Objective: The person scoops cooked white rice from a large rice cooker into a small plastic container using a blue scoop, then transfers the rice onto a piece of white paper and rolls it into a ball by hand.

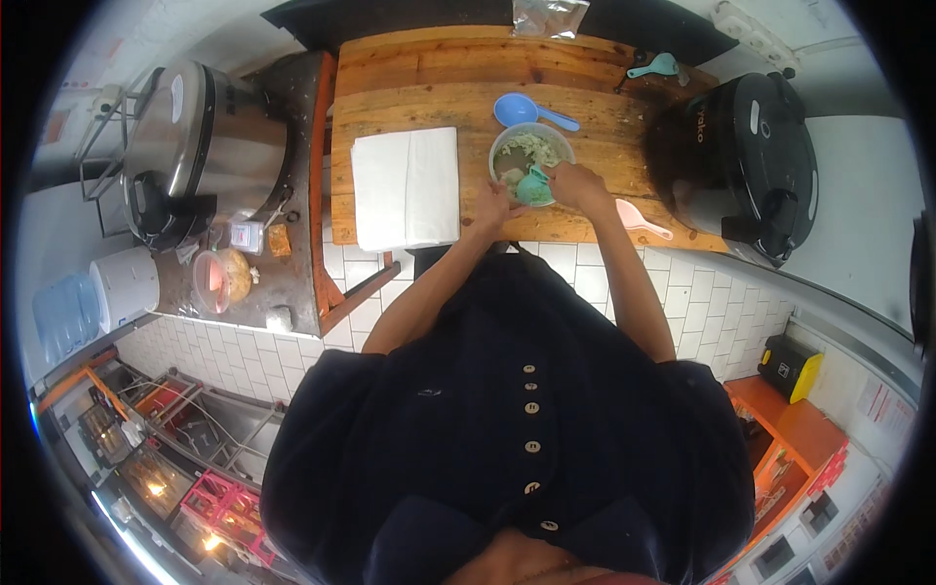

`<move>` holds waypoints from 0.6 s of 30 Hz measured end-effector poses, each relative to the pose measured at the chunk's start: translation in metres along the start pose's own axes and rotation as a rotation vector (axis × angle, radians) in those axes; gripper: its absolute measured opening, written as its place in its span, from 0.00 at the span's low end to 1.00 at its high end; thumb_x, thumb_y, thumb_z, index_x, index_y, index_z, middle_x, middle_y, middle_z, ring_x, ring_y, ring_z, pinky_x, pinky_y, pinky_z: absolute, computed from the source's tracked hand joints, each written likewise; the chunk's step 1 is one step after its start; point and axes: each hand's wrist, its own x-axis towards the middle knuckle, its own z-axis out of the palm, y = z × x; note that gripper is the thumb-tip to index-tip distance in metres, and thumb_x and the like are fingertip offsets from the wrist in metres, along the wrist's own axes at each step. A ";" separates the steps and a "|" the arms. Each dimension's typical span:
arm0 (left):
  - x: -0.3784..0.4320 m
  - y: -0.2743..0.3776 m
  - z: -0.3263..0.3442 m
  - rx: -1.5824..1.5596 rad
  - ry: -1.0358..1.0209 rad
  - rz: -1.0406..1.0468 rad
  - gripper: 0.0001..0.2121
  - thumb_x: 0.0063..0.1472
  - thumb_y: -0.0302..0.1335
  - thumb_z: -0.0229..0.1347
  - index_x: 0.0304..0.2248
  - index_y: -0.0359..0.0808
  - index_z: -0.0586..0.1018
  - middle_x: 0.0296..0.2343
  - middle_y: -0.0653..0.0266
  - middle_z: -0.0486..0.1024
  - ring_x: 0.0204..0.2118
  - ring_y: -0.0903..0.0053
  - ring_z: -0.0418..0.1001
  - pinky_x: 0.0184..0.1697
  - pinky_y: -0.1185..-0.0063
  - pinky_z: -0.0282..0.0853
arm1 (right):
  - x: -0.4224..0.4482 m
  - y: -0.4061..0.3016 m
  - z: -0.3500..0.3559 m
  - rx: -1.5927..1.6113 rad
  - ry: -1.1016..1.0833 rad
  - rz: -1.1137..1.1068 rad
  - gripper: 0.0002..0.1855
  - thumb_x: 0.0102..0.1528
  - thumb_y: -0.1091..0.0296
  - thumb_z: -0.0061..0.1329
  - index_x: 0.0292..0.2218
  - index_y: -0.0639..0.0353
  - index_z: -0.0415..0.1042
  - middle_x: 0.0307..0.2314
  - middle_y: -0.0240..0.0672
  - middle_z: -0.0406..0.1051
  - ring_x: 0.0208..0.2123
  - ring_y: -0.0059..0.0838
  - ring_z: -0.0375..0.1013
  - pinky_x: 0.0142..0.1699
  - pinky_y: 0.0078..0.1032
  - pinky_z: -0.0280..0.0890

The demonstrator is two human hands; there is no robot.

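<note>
A round clear plastic tub (pixel 496 150) holding a pale green, lumpy food (pixel 537 148) stands near the front edge of the wooden table (pixel 409 95). My left hand (pixel 495 205) grips the tub's near left side. My right hand (pixel 579 186) is closed on a teal plastic scoop (pixel 535 189), whose bowl is down inside the tub against the near wall. Just behind the tub lies a blue plastic rice spoon (pixel 516 110). A pink spoon (pixel 638 217) rests to the right of my right hand. Left of the tub is a stack of white paper sheets (pixel 406 189).
A large black rice cooker (pixel 731 161) stands at the table's right end, with another teal scoop (pixel 662 64) behind. On the dark left-hand counter are a steel cooker (pixel 241 139) and a plastic tub of food (pixel 235 276). A clear plastic bag (pixel 548 18) lies at the back.
</note>
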 end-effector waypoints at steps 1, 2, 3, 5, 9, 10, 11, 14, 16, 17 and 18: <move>-0.002 -0.006 0.004 -0.033 0.006 -0.020 0.15 0.70 0.29 0.41 0.49 0.27 0.56 0.44 0.46 0.64 0.36 0.58 0.78 0.34 0.69 0.82 | -0.008 -0.001 0.008 0.018 0.007 0.122 0.25 0.59 0.64 0.39 0.58 0.44 0.64 0.38 0.48 0.75 0.40 0.50 0.75 0.45 0.43 0.68; -0.009 -0.015 0.005 -0.034 0.007 -0.028 0.15 0.70 0.29 0.41 0.49 0.27 0.56 0.44 0.46 0.64 0.36 0.58 0.78 0.34 0.69 0.82 | -0.012 -0.005 0.020 0.019 -0.001 0.125 0.25 0.59 0.64 0.39 0.58 0.44 0.64 0.38 0.48 0.75 0.40 0.50 0.75 0.45 0.43 0.68; -0.013 -0.023 0.008 -0.036 -0.007 -0.048 0.18 0.70 0.30 0.41 0.52 0.26 0.55 0.46 0.46 0.64 0.37 0.57 0.78 0.37 0.69 0.82 | -0.009 -0.009 0.033 0.040 0.090 0.108 0.23 0.61 0.63 0.37 0.56 0.50 0.66 0.38 0.50 0.75 0.41 0.51 0.75 0.45 0.44 0.68; -0.016 -0.031 0.005 -0.040 -0.005 -0.058 0.21 0.70 0.32 0.42 0.54 0.24 0.54 0.48 0.46 0.63 0.39 0.56 0.77 0.40 0.70 0.81 | -0.009 -0.017 0.038 0.060 0.179 0.073 0.22 0.62 0.62 0.35 0.54 0.56 0.69 0.38 0.52 0.74 0.41 0.52 0.74 0.45 0.45 0.68; -0.042 -0.008 0.004 0.079 -0.243 -0.142 0.20 0.70 0.35 0.43 0.51 0.27 0.57 0.44 0.47 0.66 0.37 0.58 0.79 0.33 0.71 0.80 | -0.034 -0.001 0.041 0.393 0.420 0.136 0.24 0.61 0.64 0.36 0.58 0.56 0.63 0.37 0.56 0.74 0.40 0.55 0.74 0.45 0.46 0.67; -0.054 0.004 -0.001 0.154 -0.243 -0.281 0.18 0.70 0.36 0.42 0.49 0.28 0.59 0.43 0.47 0.66 0.35 0.59 0.80 0.29 0.71 0.80 | -0.039 0.004 0.049 0.519 0.474 0.186 0.26 0.61 0.65 0.37 0.59 0.56 0.61 0.37 0.58 0.73 0.40 0.55 0.74 0.45 0.47 0.67; -0.049 0.009 -0.010 0.159 -0.241 -0.283 0.18 0.70 0.36 0.42 0.49 0.28 0.59 0.43 0.47 0.66 0.35 0.59 0.80 0.29 0.71 0.80 | -0.036 0.002 0.051 0.525 0.474 0.188 0.26 0.61 0.65 0.37 0.59 0.56 0.61 0.37 0.58 0.73 0.40 0.55 0.74 0.45 0.47 0.67; -0.010 0.031 -0.020 0.410 -0.023 -0.058 0.20 0.70 0.36 0.44 0.50 0.27 0.56 0.43 0.46 0.66 0.32 0.59 0.80 0.28 0.72 0.80 | -0.001 -0.006 0.056 0.524 0.551 0.340 0.27 0.60 0.65 0.37 0.60 0.56 0.59 0.37 0.58 0.73 0.40 0.56 0.74 0.46 0.46 0.67; 0.005 0.045 -0.019 0.430 -0.156 0.039 0.18 0.69 0.33 0.45 0.49 0.27 0.56 0.41 0.46 0.67 0.31 0.58 0.80 0.29 0.71 0.80 | 0.035 -0.015 0.060 0.478 0.487 0.276 0.28 0.60 0.65 0.37 0.61 0.54 0.59 0.38 0.56 0.74 0.41 0.54 0.74 0.46 0.44 0.68; 0.006 0.050 -0.021 0.436 -0.155 0.040 0.18 0.69 0.33 0.45 0.49 0.27 0.56 0.41 0.46 0.67 0.31 0.58 0.80 0.29 0.71 0.80 | 0.043 -0.009 0.050 0.483 0.489 0.275 0.28 0.60 0.65 0.37 0.61 0.54 0.59 0.38 0.56 0.74 0.41 0.54 0.74 0.46 0.44 0.68; 0.005 0.057 -0.018 0.440 -0.196 -0.025 0.17 0.69 0.32 0.45 0.48 0.27 0.56 0.40 0.46 0.67 0.31 0.59 0.80 0.29 0.71 0.81 | 0.040 -0.004 0.028 0.489 0.245 0.166 0.27 0.61 0.63 0.37 0.60 0.55 0.60 0.37 0.57 0.74 0.41 0.54 0.74 0.46 0.44 0.68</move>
